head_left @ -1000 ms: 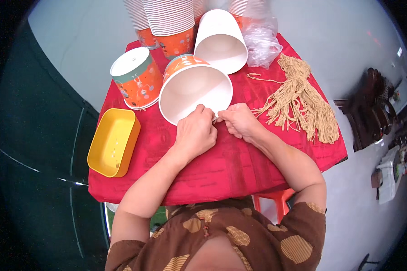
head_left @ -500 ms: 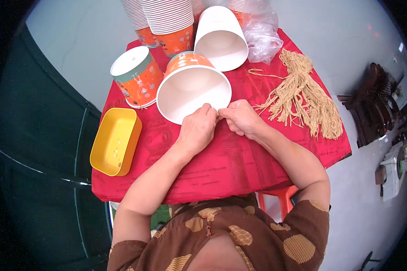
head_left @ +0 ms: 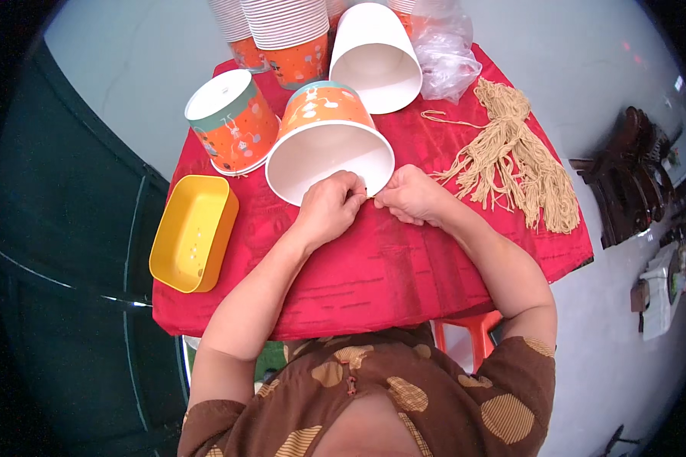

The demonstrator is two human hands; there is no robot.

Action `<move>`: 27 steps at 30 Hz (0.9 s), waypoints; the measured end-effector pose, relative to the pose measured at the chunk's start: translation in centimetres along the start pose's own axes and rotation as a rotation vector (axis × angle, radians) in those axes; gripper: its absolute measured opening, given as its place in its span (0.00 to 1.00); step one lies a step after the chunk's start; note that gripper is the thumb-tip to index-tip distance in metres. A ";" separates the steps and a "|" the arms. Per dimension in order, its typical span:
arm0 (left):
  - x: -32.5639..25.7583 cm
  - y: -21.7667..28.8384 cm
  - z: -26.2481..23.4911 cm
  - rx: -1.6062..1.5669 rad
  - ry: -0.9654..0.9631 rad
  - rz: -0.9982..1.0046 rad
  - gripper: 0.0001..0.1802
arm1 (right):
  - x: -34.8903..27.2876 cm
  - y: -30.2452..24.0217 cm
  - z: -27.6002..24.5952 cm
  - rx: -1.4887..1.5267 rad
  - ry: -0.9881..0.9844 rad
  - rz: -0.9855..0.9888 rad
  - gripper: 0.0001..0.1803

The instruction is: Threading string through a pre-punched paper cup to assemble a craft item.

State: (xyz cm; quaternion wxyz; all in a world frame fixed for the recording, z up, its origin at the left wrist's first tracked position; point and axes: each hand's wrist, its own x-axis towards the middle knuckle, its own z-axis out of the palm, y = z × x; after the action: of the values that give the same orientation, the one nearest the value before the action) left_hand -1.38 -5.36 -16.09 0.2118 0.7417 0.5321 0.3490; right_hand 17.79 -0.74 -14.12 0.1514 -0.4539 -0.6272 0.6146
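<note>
A white-lined paper bucket (head_left: 331, 107), orange and green outside, lies tilted with its mouth toward me. My left hand (head_left: 331, 206) is closed at the near right part of its rim, with fingertips reaching over the opening. My right hand (head_left: 413, 196) pinches just beside it at the same rim. A tiny tan bit of cord (head_left: 370, 198) shows between the fingertips; most of it is hidden. To the right lies a bundle of tan cords (head_left: 511, 156). Left of the bucket, a second orange bucket (head_left: 236, 126) stands upside down, a tan knot at its rim.
A yellow tray (head_left: 219, 244) with small bits inside sits at the left of the red-covered table (head_left: 373, 282). Behind stand stacked buckets (head_left: 286, 30), a white bucket (head_left: 377, 65) on its side and a clear plastic bag (head_left: 446, 65). An orange stool (head_left: 476, 335) shows below the table edge.
My fingertips, which met at the rim, have drawn slightly apart, and a bit of cord shows between them. The bucket has tipped a little, showing more of its outer wall.
</note>
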 end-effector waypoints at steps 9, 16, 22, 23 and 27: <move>0.1 0.4 -0.2 0.033 -0.081 0.010 0.03 | 1.7 1.8 1.5 -0.551 0.435 -0.508 0.09; -0.1 0.1 0.3 0.067 0.030 -0.012 0.04 | 2.2 2.0 0.7 -0.340 0.255 -0.539 0.12; -0.2 1.1 -0.3 0.078 0.018 0.036 0.09 | 1.4 1.3 0.2 -0.084 0.197 -0.271 0.15; -0.2 1.7 -0.5 0.118 0.022 0.071 0.12 | 1.0 1.0 0.1 -0.058 0.240 -0.263 0.15; 0.0 2.3 -1.2 0.528 0.246 0.365 0.20 | -0.2 -0.5 -0.5 0.136 0.151 -0.204 0.14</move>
State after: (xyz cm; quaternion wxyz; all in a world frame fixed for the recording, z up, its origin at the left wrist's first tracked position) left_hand -0.86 -6.23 -13.72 -0.1189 0.8062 0.4843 0.3184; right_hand 18.09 -0.46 -13.55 0.2902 -0.4213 -0.6141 0.6011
